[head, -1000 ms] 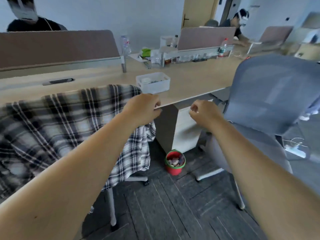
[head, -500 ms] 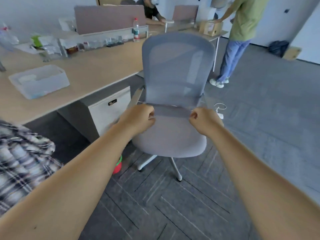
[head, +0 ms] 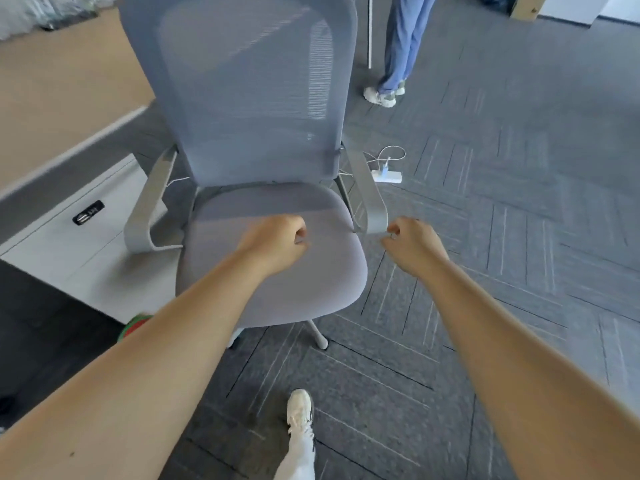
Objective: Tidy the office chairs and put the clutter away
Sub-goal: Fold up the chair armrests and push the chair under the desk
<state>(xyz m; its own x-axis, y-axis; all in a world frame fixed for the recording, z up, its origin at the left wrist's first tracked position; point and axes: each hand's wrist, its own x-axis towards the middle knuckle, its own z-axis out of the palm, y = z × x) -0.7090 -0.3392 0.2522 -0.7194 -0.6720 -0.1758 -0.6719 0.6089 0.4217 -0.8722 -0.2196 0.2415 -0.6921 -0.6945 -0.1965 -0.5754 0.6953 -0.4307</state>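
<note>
A grey mesh office chair stands right in front of me, its seat turned toward me and its back near the desk. My left hand hovers over the seat in a loose fist with nothing in it. My right hand is curled just beside the front tip of the chair's right armrest; I see no grip on it. The left armrest is free.
A wooden desk and a white drawer cabinet lie left of the chair. A small red and green bin peeks out below the cabinet. A white power strip with cable lies on the carpet behind; a person's legs stand beyond.
My view swung from the plaid-draped chair to the grey chair, which now is much closer. Both hands dropped from backrest height to seat and armrest level.
</note>
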